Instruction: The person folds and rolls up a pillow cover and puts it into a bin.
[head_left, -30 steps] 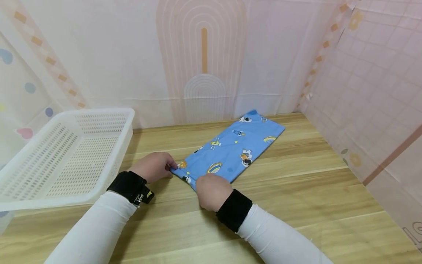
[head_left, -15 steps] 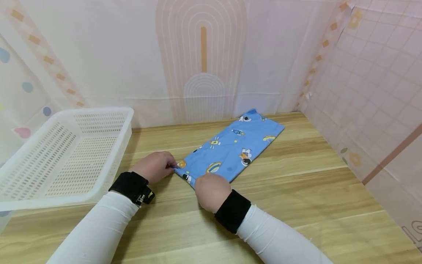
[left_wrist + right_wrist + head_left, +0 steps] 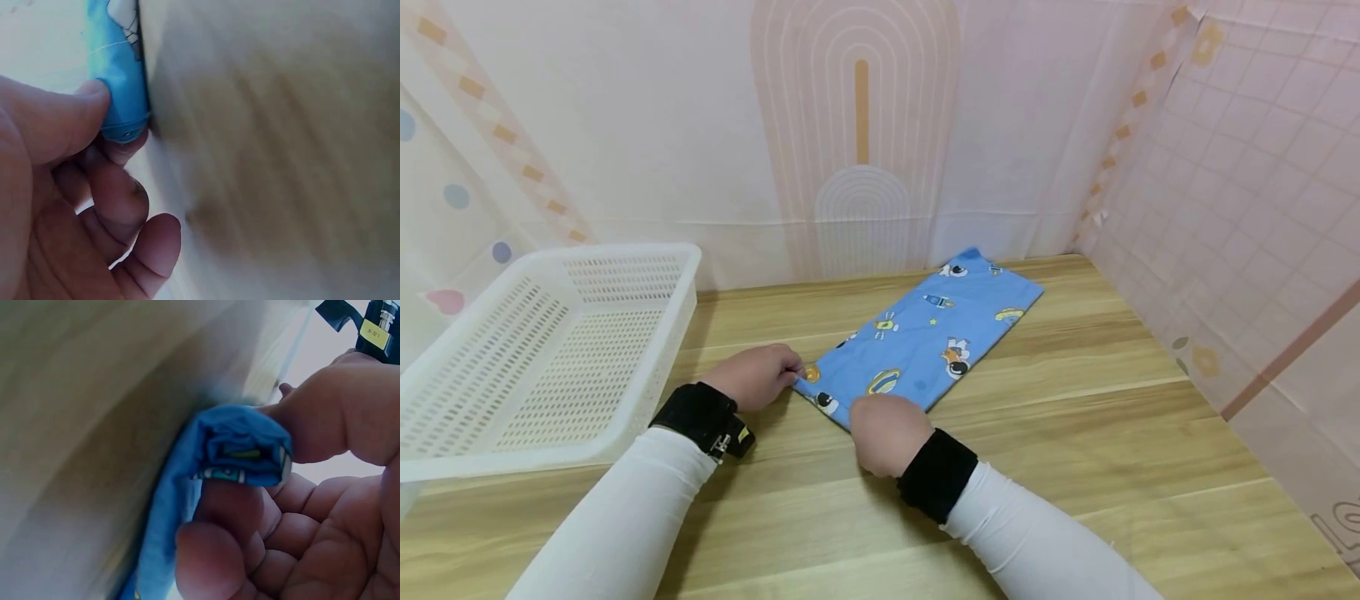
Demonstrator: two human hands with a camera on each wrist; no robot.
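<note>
A folded blue cloth [image 3: 928, 337] printed with astronauts and planets lies flat on the wooden table [image 3: 1075, 417], running from the near middle toward the back right. My left hand [image 3: 758, 375] pinches its near left corner; the left wrist view shows thumb and forefinger closed on the blue cloth's [image 3: 122, 94] edge. My right hand [image 3: 886, 432] grips the near right corner, and in the right wrist view thumb and finger pinch the blue cloth's [image 3: 231, 447] layered folds.
A white perforated plastic basket [image 3: 647, 275] stands at the left of the table, holding nothing. Pale patterned curtains close off the back and right sides. Bare tabletop lies to the right of the cloth and in front of my arms.
Both hands keep their pinch on the cloth's near corners. The near edge and my right hand have shifted slightly right; the rest of the cloth lies as before.
</note>
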